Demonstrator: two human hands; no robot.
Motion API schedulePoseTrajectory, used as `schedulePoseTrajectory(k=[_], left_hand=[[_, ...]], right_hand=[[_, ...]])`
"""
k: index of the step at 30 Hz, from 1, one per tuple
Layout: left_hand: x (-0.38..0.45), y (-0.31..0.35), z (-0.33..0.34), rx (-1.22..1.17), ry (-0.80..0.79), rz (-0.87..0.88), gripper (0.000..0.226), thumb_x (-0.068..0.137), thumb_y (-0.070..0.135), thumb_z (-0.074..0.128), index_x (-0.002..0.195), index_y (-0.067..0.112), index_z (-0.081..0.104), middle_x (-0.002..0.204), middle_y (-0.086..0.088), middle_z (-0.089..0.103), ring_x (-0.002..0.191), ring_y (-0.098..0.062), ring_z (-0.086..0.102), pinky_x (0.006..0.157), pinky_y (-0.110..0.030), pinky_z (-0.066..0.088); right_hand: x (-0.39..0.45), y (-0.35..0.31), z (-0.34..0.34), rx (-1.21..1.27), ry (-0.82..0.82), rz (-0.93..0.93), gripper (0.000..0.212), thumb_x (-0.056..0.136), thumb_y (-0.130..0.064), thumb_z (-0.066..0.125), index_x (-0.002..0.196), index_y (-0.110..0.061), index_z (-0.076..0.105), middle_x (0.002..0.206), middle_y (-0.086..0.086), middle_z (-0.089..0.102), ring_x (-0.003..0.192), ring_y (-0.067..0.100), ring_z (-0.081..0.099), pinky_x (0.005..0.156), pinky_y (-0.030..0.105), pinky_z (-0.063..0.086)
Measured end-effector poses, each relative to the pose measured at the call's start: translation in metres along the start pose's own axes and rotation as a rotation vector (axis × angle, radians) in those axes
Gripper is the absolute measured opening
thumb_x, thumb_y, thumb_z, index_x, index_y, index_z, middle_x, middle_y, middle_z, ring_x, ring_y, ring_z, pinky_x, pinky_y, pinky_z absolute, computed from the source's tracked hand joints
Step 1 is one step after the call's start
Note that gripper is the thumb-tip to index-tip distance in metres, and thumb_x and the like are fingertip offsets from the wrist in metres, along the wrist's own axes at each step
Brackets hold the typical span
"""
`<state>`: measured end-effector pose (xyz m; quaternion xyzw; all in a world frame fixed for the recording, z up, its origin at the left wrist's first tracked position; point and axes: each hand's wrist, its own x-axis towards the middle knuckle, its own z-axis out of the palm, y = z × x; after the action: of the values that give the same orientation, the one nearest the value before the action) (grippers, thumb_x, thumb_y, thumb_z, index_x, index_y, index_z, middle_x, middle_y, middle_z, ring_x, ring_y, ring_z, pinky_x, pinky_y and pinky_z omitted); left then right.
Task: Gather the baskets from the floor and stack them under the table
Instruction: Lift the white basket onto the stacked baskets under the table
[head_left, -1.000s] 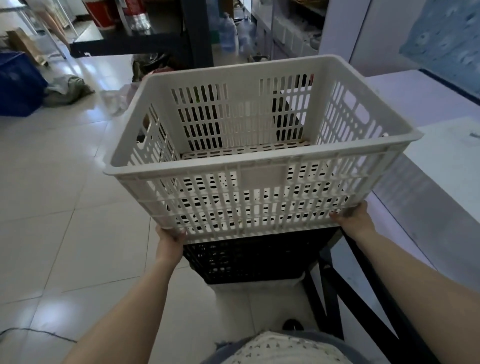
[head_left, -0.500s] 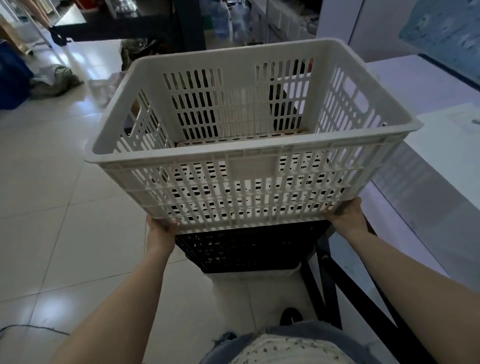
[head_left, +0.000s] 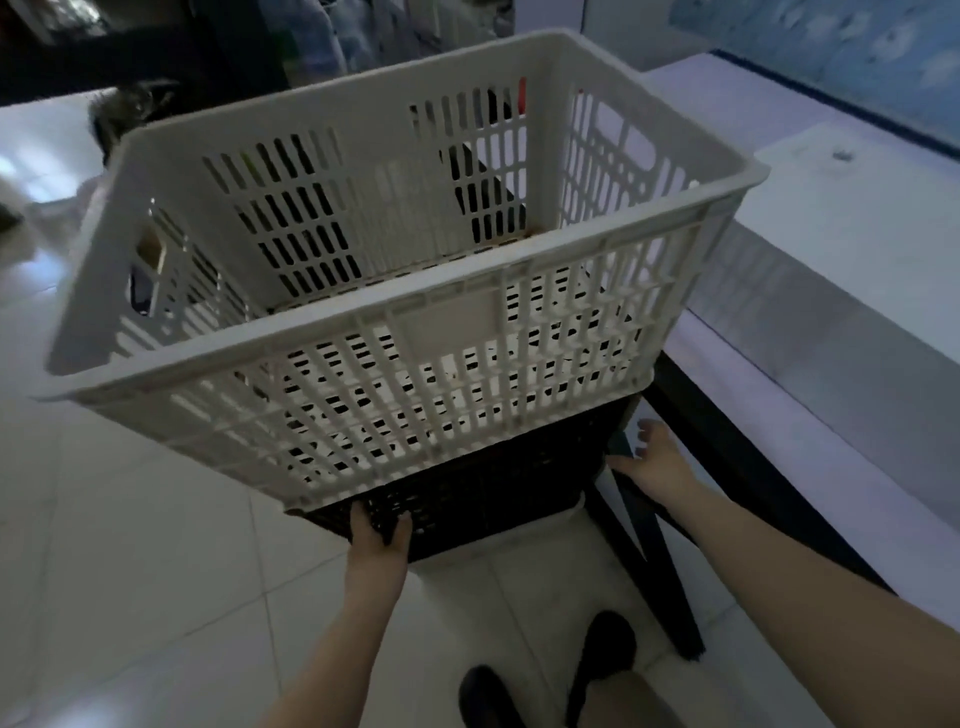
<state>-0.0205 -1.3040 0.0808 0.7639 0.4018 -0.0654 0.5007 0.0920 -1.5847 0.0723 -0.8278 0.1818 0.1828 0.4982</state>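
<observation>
Baskets first: from your head camera, the white slatted basket (head_left: 395, 270) sits tilted on top of a black basket (head_left: 483, 488), its near-left corner dipping lower than the right, and the pair stands on the pale tiled floor (head_left: 130, 561) just beside the table (head_left: 841, 270) on your right. Your left hand (head_left: 376, 535) is at the near-left bottom corner of the stack, fingers curled against the black basket's wall right under the white one's lower edge; whether they are truly clamped on it or only pressing, you cannot tell from here. Your right hand (head_left: 657, 465) is off to the right side, fingers spread and loose, close to the black basket's corner and the dark table leg (head_left: 639, 545), gripping nothing that shows. Both your arms reach forward, well apart. Down at the bottom edge, your two black shoes (head_left: 597, 649) stand on the tiles, near the foot of that leg.
</observation>
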Motion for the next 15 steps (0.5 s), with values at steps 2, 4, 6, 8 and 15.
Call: schedulePoseTrajectory(k=[2,4,6,8,15], left_hand=[[0.002,0.002,0.015,-0.026,-0.042,0.028,0.075,0.093,0.022,0.056,0.153,0.01,0.012,0.152,-0.013,0.038,0.137,-0.03,0.042,0.106,-0.038,0.037],[0.008,0.005,0.026,-0.048,-0.028,0.018,0.072,0.093,0.024,0.056,0.15,0.005,0.018,0.149,-0.014,0.042,0.135,-0.031,0.044,0.106,-0.039,0.038],[0.02,0.01,0.032,-0.1,0.03,-0.03,0.064,0.093,0.028,0.056,0.144,0.001,0.029,0.143,-0.017,0.047,0.13,-0.034,0.047,0.106,-0.043,0.04],[0.03,0.011,0.035,-0.168,0.051,-0.074,0.062,0.092,0.034,0.055,0.14,0.002,0.035,0.14,-0.02,0.048,0.126,-0.036,0.05,0.103,-0.049,0.044],[0.035,0.023,0.048,-0.41,0.032,-0.088,0.049,0.096,0.022,0.049,0.14,0.003,0.039,0.141,-0.021,0.048,0.129,-0.033,0.049,0.094,-0.045,0.045]], right_hand=[[0.011,0.007,0.003,0.041,-0.031,0.013,0.089,0.081,-0.008,0.072,0.149,-0.006,0.016,0.153,0.015,0.028,0.138,0.029,0.033,0.111,0.034,0.03],[0.025,0.009,0.001,0.08,-0.061,0.011,0.096,0.078,-0.005,0.074,0.15,-0.011,0.011,0.153,0.013,0.027,0.139,0.027,0.032,0.108,0.031,0.032],[0.044,0.011,-0.004,0.116,-0.086,-0.021,0.101,0.074,-0.001,0.075,0.15,-0.015,0.01,0.152,0.011,0.03,0.137,0.027,0.035,0.098,0.03,0.039],[0.062,0.01,-0.009,0.21,-0.116,-0.061,0.098,0.073,0.004,0.074,0.149,-0.016,0.016,0.148,0.011,0.038,0.135,0.028,0.039,0.102,0.034,0.041],[0.095,0.024,-0.004,0.25,-0.165,-0.181,0.095,0.069,0.003,0.077,0.147,-0.018,0.026,0.136,-0.002,0.046,0.127,0.012,0.041,0.108,0.029,0.033]])
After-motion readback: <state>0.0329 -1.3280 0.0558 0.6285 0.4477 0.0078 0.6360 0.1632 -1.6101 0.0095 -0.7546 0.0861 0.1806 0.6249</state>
